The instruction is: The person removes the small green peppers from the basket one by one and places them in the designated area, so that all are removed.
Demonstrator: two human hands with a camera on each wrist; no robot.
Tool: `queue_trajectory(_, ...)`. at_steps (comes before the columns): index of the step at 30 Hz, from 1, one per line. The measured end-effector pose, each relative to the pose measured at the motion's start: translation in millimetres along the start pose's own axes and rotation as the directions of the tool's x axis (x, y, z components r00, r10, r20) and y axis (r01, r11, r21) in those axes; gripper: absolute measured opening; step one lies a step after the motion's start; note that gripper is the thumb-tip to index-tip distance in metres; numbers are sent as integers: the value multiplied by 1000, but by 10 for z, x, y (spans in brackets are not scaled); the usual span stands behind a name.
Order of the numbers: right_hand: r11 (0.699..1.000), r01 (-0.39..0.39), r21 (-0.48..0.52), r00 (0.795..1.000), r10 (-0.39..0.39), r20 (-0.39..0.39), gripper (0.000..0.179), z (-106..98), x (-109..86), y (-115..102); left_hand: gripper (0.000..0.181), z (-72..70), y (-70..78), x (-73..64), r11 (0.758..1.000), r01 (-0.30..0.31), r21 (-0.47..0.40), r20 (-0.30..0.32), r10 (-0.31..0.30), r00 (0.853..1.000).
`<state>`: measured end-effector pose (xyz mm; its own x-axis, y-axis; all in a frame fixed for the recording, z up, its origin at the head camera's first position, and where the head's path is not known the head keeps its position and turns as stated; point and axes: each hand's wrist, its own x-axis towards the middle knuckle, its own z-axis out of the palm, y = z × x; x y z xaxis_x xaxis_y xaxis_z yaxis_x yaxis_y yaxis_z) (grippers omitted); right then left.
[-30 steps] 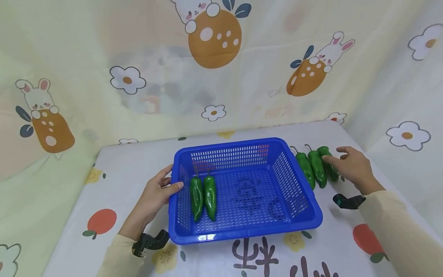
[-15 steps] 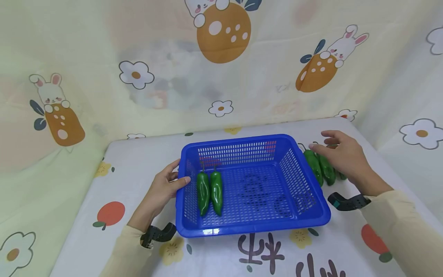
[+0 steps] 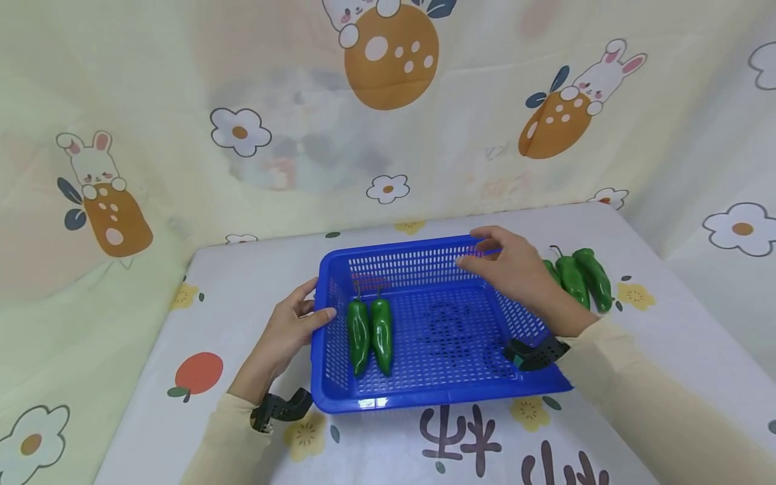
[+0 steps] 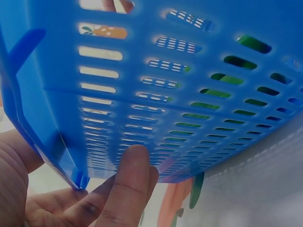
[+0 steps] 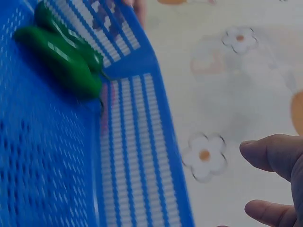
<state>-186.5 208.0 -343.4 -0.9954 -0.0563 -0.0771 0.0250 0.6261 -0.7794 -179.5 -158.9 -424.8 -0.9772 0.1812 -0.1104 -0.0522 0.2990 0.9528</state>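
Note:
A blue plastic basket (image 3: 424,398) with slotted walls sits on the table. Two green peppers (image 3: 358,337) lie side by side along its left part. My left hand (image 3: 287,330) grips the left side, thumb over the rim; in the left wrist view its fingers (image 4: 125,184) press the slotted wall from outside. Over the basket's back right corner is my right hand (image 3: 515,273), thumb and fingers spread apart, holding nothing. The right wrist view shows its thumb (image 5: 270,153) and a finger apart, beside the basket rim. Both peppers in the basket also appear there.
Right of the basket, three more green peppers (image 3: 594,279) lie on the table, partly covered by my right hand and forearm. A printed cloth (image 3: 424,451) covers the tabletop. A patterned curtain (image 3: 291,81) hangs behind and along the sides.
My right hand has moved left from the peppers on the right to above the basket's back right corner, holding nothing. My left hand keeps its grip on the basket.

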Motion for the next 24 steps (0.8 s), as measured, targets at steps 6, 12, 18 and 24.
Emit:
queue_trajectory(6,999,-26,40,995,22,95,71,430,127,-101,75,-11,-19,-6,1000,-1,-15,-1,1,1000)
queue_trajectory(12,983,-76,170,975,38,218,71,774,233,-135,75,-6,-13,-9,1000,-5,-19,-1,5,1000)
queue_trajectory(18,963,-159,216,944,85,318,75,1034,322,-178,75,7,7,-3,1000,3,-4,-4,-3,1000)
queue_trajectory(24,953,-214,216,915,118,386,76,1215,379,-227,75,7,13,0,1000,8,0,-11,-8,1000)
